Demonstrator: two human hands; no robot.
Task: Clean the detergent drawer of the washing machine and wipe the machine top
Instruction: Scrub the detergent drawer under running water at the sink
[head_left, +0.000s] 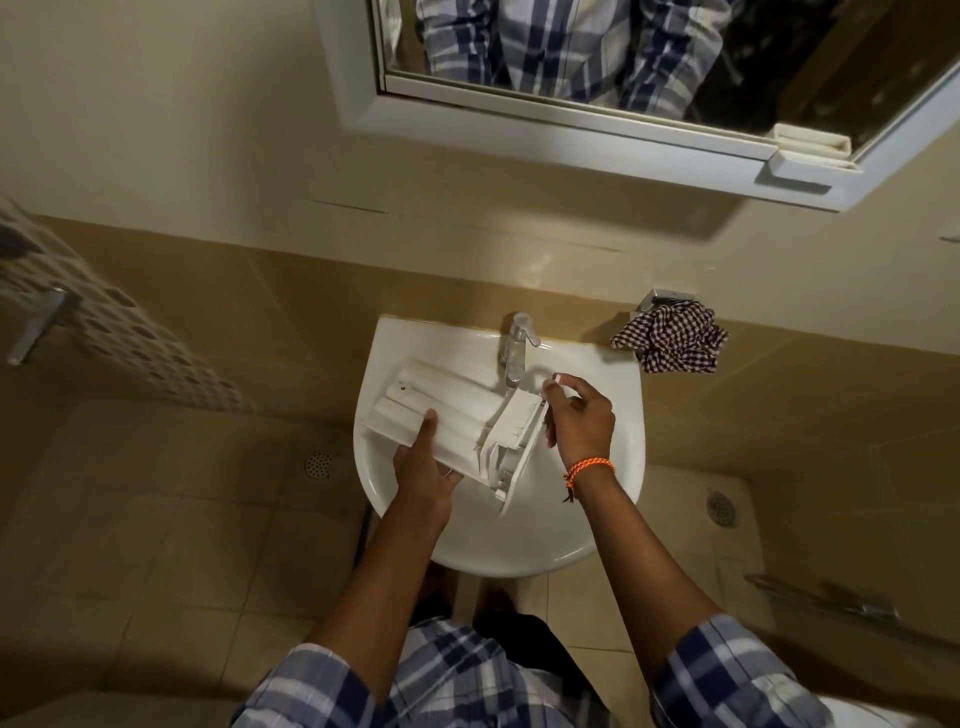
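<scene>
White plastic detergent drawer is gripped by the left hand over the sink, its front pinched by the right hand; wet plastic could be dropped.

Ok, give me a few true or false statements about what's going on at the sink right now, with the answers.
1. The detergent drawer is held over the sink. True.
2. The left hand grips the tap. False: it holds the drawer's near edge; the tap is untouched.
3. A checked cloth hangs on the wall right of the sink. True.
4. The right hand holds the checked cloth. False: it is at the drawer's front end, pinching something small and white.
5. An orange band is on the right wrist. True.
</scene>
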